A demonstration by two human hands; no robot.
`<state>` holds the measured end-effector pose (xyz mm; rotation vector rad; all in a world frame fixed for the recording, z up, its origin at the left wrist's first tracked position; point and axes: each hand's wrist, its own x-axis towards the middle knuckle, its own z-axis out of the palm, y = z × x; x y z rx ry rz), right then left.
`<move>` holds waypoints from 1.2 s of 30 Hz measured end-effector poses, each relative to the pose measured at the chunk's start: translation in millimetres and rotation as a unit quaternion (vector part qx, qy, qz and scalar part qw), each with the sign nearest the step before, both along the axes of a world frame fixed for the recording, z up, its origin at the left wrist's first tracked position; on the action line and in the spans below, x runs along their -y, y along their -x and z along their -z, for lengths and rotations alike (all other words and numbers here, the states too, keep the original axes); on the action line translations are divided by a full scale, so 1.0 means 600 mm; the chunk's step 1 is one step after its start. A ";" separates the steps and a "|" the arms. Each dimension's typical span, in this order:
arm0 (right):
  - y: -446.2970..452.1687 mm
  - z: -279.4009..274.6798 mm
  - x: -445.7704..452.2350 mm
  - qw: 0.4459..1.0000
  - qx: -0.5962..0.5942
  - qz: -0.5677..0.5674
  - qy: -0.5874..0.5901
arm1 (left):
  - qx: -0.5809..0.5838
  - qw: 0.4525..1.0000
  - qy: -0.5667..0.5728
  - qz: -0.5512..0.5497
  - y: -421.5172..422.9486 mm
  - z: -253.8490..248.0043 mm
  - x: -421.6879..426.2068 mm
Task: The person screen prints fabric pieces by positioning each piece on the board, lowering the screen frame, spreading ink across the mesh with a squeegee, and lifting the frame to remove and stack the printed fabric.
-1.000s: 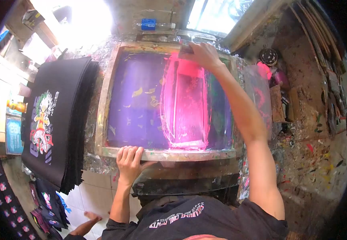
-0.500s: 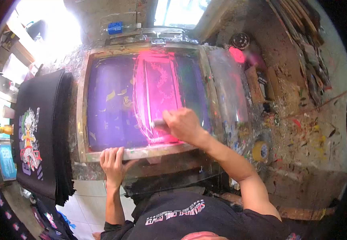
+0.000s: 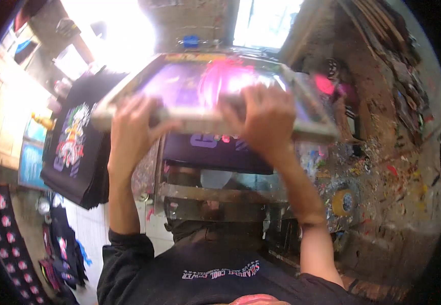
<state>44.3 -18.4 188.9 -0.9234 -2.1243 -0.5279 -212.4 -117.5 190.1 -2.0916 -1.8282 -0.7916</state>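
A wooden-framed printing screen [image 3: 200,119] is tilted up, its near edge raised above the bench. My left hand [image 3: 134,119] grips that near edge toward its left end, fingers over the top. My right hand [image 3: 266,119] is closed on the same edge farther right. A dark, blurred piece, seemingly the squeegee, shows by its fingers; I cannot tell how it is held. Pink ink [image 3: 220,84] lies across the purple mesh. Beneath the screen is a black printed cloth [image 3: 218,156], its far part hidden by the frame.
A stack of black printed cloths [image 3: 70,137] stands at the left. On the right lie a roll of tape [image 3: 343,202] and a bright pink lump [image 3: 324,84], near scattered paint spots. A blue-labelled bottle [image 3: 191,41] is behind the screen. More printed cloths [image 3: 7,229] are at lower left.
The screen's near edge has risen from the bench, uncovering the black cloth. My right hand has gone from drawing the squeegee over the mesh to the frame's edge. The view has shifted.
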 end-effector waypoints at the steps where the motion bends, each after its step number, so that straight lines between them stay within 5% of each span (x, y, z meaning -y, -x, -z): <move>1: 0.005 -0.040 -0.031 1.000 0.009 0.001 0.006 | -0.011 0.990 -0.137 -0.034 -0.019 -0.019 -0.016; 3: 0.020 -0.121 -0.099 0.998 0.033 0.036 -0.037 | -0.058 0.943 -0.327 -0.037 -0.038 -0.007 -0.031; 5: 0.036 -0.218 -0.157 0.991 0.053 0.076 0.096 | 0.003 0.982 -0.162 0.095 -0.072 0.064 -0.006; 7: 0.051 -0.310 -0.191 0.971 0.064 0.099 0.206 | 0.039 0.980 0.125 0.150 -0.105 0.160 0.005; 9: 0.064 -0.338 -0.304 0.969 0.072 0.115 0.205 | -0.037 0.964 0.232 0.125 -0.108 0.255 0.022; 12: 0.042 -0.360 -0.418 0.965 0.233 0.047 0.107 | 0.093 0.944 0.253 0.189 -0.078 0.371 0.015; 14: 0.045 -0.361 -0.485 0.982 0.150 0.008 0.118 | 0.135 0.927 0.291 0.195 -0.086 0.350 0.007; 16: 0.040 -0.360 -0.592 0.977 0.105 -0.083 0.165 | 0.003 0.989 0.120 0.083 -0.109 0.281 0.027; 18: 0.061 -0.368 -0.554 0.975 0.049 -0.093 0.197 | -0.071 0.994 0.081 -0.019 -0.083 0.244 0.067; 21: 0.052 -0.350 -0.555 0.985 0.068 -0.059 0.149 | 0.198 0.974 0.054 -0.100 0.031 0.278 0.143; 22: 0.051 -0.340 -0.548 0.986 0.104 -0.050 0.121 | 0.183 0.977 0.050 -0.095 0.054 0.273 0.158; 24: 0.058 -0.350 -0.508 0.986 0.130 -0.029 0.096 | 0.392 0.898 0.095 -0.173 0.091 0.244 0.168; 27: 0.084 -0.376 -0.429 0.961 0.027 0.066 0.266 | 0.338 0.929 0.062 -0.139 0.098 0.166 0.137; 31: 0.090 -0.387 -0.390 0.958 0.066 0.112 0.256 | 0.374 0.909 0.004 -0.182 0.211 0.099 0.122; 34: 0.087 -0.385 -0.380 0.961 0.062 0.097 0.250 | 0.384 0.874 -0.068 -0.290 0.309 -0.005 0.209; 36: 0.095 -0.398 -0.371 0.958 0.072 0.089 0.262 | 0.333 0.882 -0.124 -0.310 0.451 0.013 0.310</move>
